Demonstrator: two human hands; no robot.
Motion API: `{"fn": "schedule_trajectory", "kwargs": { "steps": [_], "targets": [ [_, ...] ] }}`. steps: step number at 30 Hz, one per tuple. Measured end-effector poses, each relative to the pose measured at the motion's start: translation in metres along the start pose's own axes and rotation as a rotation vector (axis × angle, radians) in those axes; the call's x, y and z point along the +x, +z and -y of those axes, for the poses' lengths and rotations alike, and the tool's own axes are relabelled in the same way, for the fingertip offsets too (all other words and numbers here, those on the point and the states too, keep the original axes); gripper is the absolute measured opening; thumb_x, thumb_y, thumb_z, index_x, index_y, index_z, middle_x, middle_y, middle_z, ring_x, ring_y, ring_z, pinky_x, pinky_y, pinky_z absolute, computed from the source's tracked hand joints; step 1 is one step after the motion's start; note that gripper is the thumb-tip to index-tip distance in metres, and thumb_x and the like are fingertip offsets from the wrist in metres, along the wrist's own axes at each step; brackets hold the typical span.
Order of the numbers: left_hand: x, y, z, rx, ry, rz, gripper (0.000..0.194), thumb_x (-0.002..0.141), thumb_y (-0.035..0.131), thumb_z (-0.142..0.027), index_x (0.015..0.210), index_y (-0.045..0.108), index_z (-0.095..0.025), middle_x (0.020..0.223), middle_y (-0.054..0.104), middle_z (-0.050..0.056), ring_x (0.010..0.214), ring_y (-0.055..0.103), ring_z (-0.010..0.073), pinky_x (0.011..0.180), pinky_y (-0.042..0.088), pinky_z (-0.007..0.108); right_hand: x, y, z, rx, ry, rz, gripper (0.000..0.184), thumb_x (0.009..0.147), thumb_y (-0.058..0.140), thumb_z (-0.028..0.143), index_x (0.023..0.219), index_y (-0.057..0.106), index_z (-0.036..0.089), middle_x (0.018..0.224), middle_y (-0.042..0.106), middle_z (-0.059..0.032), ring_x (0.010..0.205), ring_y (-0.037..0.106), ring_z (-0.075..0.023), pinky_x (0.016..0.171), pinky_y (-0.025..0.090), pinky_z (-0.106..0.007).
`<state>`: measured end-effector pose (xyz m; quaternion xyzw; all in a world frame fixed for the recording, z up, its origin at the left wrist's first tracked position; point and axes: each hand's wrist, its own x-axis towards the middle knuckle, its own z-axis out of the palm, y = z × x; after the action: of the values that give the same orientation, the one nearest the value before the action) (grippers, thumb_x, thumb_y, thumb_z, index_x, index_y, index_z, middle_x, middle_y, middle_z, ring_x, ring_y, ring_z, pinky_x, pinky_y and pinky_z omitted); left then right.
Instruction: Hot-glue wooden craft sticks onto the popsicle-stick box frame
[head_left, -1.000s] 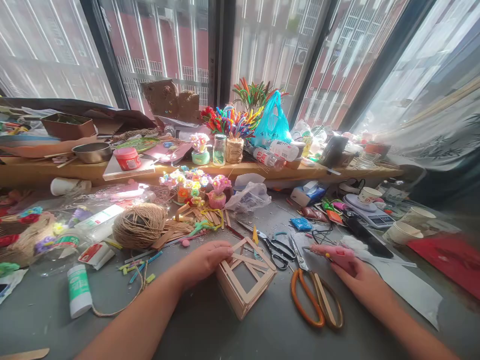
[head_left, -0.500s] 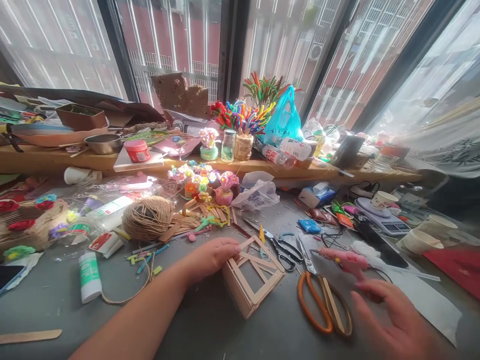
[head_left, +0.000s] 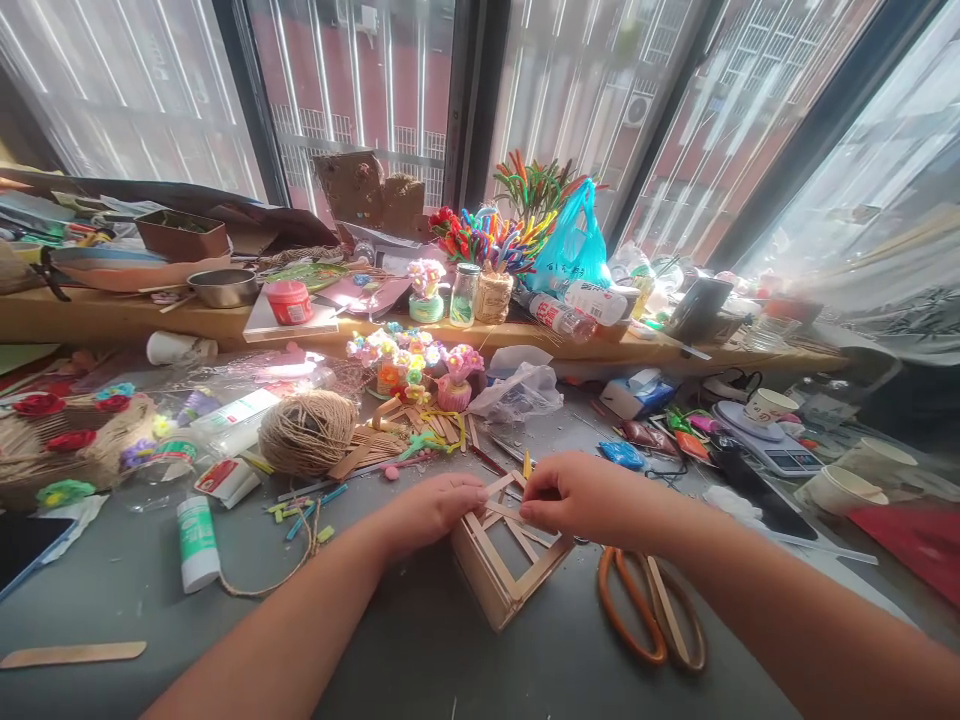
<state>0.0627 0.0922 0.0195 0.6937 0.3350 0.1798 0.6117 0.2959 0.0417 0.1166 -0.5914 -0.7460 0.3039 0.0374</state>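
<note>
A small box-like frame of wooden craft sticks [head_left: 504,575] sits on the grey table in front of me. My left hand [head_left: 431,510] rests curled against its left top edge, holding it steady. My right hand [head_left: 581,498] has its fingers pinched on a stick at the frame's upper right side. Orange-handled scissors [head_left: 651,615] lie on the table just right of the frame, partly under my right forearm.
A ball of twine [head_left: 307,432], a white glue bottle [head_left: 196,542], paper flower pots [head_left: 409,368], loose sticks and scraps crowd the table's left and middle. A wooden shelf [head_left: 112,315] behind holds a metal bowl, jars and pipe cleaners. Paper cups [head_left: 836,488] and a kitchen scale [head_left: 765,438] stand at right.
My right hand left the pink glue gun on the right and came across to the stick frame, now pinching it. The left hand stayed on the frame.
</note>
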Motion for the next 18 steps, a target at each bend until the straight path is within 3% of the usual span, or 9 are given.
{"fn": "schedule_trajectory", "kwargs": {
  "steps": [7,18],
  "targets": [
    [-0.0004,0.0016,-0.0017,-0.019,0.009,-0.009,0.034,0.090,0.057,-0.052,0.076,0.058,-0.021,0.075,0.053,-0.002,0.074,0.044,0.0182,0.067,0.036,0.030,0.0026,-0.0025,-0.0044,0.058,0.038,0.093,0.025,0.089,0.068,0.043,0.078,0.076,0.023,0.066,0.071,0.0017,0.062,0.061,-0.0163,0.059,0.042,-0.026],
    [-0.0003,0.0012,-0.0047,-0.023,-0.021,-0.002,0.034,0.089,0.057,-0.052,0.075,0.054,-0.021,0.072,0.049,-0.003,0.071,0.041,0.0172,0.065,0.032,0.030,0.0022,0.0031,-0.0107,0.106,0.006,0.076,0.023,0.087,0.071,0.044,0.082,0.079,0.023,0.072,0.074,0.0008,0.065,0.063,-0.0165,0.057,0.041,-0.026]
  ]
}}
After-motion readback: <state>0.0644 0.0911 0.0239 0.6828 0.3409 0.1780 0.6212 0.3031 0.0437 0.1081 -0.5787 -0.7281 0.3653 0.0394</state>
